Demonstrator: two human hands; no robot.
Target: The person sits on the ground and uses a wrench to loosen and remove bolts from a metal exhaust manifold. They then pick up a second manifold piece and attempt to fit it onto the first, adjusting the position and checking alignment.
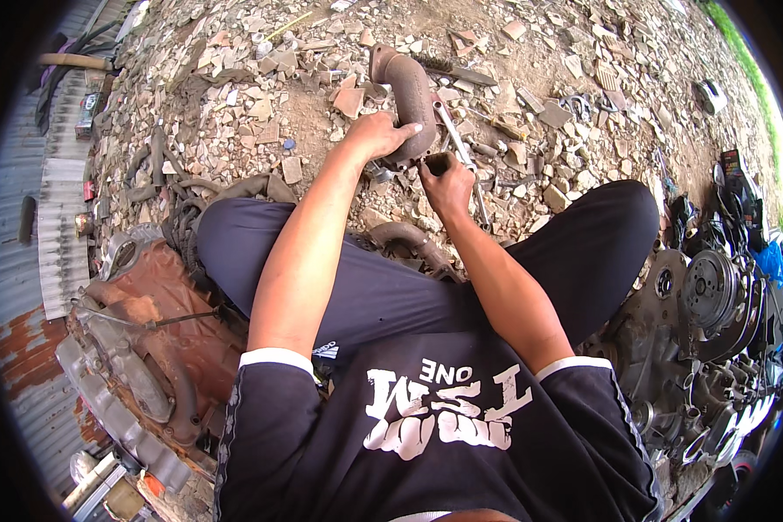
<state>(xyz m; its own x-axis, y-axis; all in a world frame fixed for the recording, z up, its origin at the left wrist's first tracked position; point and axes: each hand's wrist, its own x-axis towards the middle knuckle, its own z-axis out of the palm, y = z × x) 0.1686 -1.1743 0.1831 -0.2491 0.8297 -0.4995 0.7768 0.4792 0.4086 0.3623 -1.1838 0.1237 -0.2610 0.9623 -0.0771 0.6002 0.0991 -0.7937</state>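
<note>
A rusty, curved exhaust pipe (414, 94) with a flange at its far end stands out in front of me on the rubble. My left hand (378, 136) is closed around the left side of its near part, thumb lying across the top. Close to the pipe's near end, my right hand (450, 184) has its fingers curled in a pinch. Whatever is between them is hidden or too small to name. Just beyond the right hand lies a long metal wrench (454, 132), right of the pipe. A second rusty curved pipe (402, 235) rests between my legs.
Broken tile and stone rubble (261, 109) covers the ground. A dark brush-like tool (470, 76) lies beyond the pipe. Rusty engine covers (152, 300) sit at my left, by corrugated metal sheet (61, 226). Engine parts with a round pulley (712, 287) crowd my right.
</note>
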